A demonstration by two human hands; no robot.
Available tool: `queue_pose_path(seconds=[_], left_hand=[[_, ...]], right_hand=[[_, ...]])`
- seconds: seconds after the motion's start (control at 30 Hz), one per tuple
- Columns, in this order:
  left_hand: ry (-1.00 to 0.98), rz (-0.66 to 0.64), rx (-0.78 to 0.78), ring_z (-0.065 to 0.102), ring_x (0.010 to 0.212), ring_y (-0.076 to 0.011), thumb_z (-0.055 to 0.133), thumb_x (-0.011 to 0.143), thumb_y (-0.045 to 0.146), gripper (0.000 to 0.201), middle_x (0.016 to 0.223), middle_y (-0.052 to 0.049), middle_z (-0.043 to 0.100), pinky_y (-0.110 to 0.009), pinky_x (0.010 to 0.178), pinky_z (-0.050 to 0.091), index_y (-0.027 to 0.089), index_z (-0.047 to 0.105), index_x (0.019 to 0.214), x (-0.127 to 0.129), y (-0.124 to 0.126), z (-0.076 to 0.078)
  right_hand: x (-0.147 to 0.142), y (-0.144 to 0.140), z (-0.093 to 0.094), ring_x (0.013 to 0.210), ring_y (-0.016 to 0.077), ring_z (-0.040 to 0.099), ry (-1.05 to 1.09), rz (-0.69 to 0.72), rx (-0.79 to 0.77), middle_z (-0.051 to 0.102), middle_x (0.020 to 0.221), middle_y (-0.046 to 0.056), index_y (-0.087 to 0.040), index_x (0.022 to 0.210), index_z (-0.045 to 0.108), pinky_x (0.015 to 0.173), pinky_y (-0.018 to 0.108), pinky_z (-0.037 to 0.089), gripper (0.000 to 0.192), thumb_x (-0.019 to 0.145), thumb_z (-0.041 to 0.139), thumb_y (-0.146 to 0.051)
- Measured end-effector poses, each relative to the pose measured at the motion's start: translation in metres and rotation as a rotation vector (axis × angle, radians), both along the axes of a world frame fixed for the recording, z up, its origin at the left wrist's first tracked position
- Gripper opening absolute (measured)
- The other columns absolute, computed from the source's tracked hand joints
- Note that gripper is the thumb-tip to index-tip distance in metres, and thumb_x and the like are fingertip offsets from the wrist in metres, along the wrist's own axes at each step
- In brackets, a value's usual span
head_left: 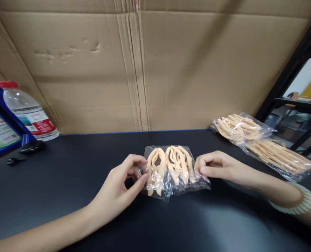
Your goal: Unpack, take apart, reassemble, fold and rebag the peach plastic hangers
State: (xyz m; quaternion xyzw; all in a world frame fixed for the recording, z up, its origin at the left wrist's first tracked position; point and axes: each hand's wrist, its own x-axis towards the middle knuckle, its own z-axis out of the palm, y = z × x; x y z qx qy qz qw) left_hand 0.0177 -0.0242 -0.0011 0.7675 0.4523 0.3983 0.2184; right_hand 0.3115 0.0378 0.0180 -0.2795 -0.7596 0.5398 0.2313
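Observation:
A clear plastic bag (pixel 168 189) lies on the black table in front of me. Inside it are several beige, curved, loop-shaped pieces (pixel 180 162), grouped in two bunches side by side. My left hand (pixel 130 182) pinches the bag's left edge between thumb and fingers. At the opposite side, my right hand (pixel 213 166) has its thumb and fingers closed on the bag's right edge. The bag's lower part is crumpled and shiny.
Two more clear bags, one of looped beige pieces (pixel 236 127) and one of long beige strips (pixel 278 155), lie at right. A water bottle (pixel 30 112), blue rack (pixel 3 140) and small black object (pixel 33 147) stand left. Cardboard (pixel 92 70) rises behind.

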Motion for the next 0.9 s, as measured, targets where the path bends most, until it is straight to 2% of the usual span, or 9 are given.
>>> queue_pose_path(seconds=[0.13,0.23,0.3,0.37,0.43,0.5,0.73,0.9], left_hand=[[0.101,0.011,0.102,0.055,0.063,-0.0100,0.050,0.091,0.017,0.005,0.083,0.001,0.057,-0.022,0.058,0.048,0.021,0.053,0.093,-0.002,0.000,0.000],[0.199,-0.026,0.166,0.052,0.065,-0.0108,0.047,0.090,0.013,0.010,0.086,0.000,0.057,-0.022,0.057,0.046,0.020,0.053,0.086,-0.003,0.001,0.001],[0.285,-0.053,0.177,0.054,0.070,-0.0131,0.045,0.090,0.013,0.012,0.088,-0.002,0.057,-0.024,0.061,0.047,0.020,0.053,0.086,-0.003,0.001,0.000],[0.388,-0.066,0.185,0.055,0.080,-0.0164,0.043,0.090,0.013,0.013,0.094,-0.004,0.056,-0.029,0.069,0.048,0.020,0.053,0.086,-0.003,0.001,0.000],[0.464,-0.080,0.197,0.055,0.087,-0.0188,0.042,0.090,0.013,0.015,0.101,-0.006,0.055,-0.032,0.075,0.048,0.020,0.054,0.085,-0.002,0.001,0.000],[0.499,-0.092,0.218,0.054,0.090,-0.0197,0.042,0.090,0.012,0.017,0.106,-0.007,0.054,-0.033,0.076,0.048,0.019,0.055,0.084,-0.002,0.000,0.000],[0.547,-0.141,0.255,0.053,0.088,-0.0206,0.042,0.091,0.012,0.019,0.104,-0.008,0.055,-0.035,0.075,0.047,0.019,0.059,0.085,-0.006,0.002,0.001],[0.534,-0.237,0.257,0.054,0.096,-0.0224,0.042,0.090,0.009,0.024,0.106,-0.009,0.057,-0.037,0.082,0.048,0.019,0.060,0.104,-0.004,0.001,0.001]], right_hand=[[-0.004,-0.002,0.001,0.066,0.0130,0.052,-0.074,-0.114,0.011,0.059,0.068,0.000,-0.016,0.064,0.058,0.067,0.027,0.042,0.029,0.084,0.062,-0.037],[-0.004,-0.002,-0.001,0.066,0.0133,0.051,-0.113,-0.163,0.061,0.057,0.068,0.000,-0.017,0.064,0.056,0.065,0.027,0.040,0.029,0.084,0.060,-0.038],[-0.003,-0.001,-0.005,0.064,0.0131,0.048,-0.163,-0.191,0.180,0.055,0.069,0.000,-0.017,0.066,0.055,0.062,0.027,0.039,0.027,0.085,0.058,-0.036],[-0.002,0.001,-0.010,0.062,0.0126,0.046,-0.240,-0.225,0.366,0.054,0.070,0.000,-0.017,0.066,0.054,0.059,0.026,0.037,0.025,0.086,0.056,-0.032],[-0.002,0.002,-0.016,0.063,0.0127,0.046,-0.297,-0.228,0.533,0.053,0.071,0.001,-0.017,0.065,0.053,0.060,0.026,0.036,0.023,0.086,0.055,-0.026],[-0.002,0.003,-0.020,0.067,0.0132,0.049,-0.320,-0.207,0.625,0.054,0.073,0.002,-0.017,0.066,0.052,0.063,0.026,0.038,0.021,0.086,0.054,-0.021],[-0.003,0.004,-0.023,0.078,0.0166,0.053,-0.403,-0.189,0.667,0.056,0.079,0.003,-0.018,0.067,0.055,0.071,0.028,0.041,0.021,0.088,0.054,-0.021],[0.007,0.018,-0.022,0.079,0.0180,0.052,-0.507,-0.239,0.749,0.055,0.081,0.003,-0.018,0.068,0.052,0.072,0.030,0.040,0.021,0.089,0.054,-0.024]])
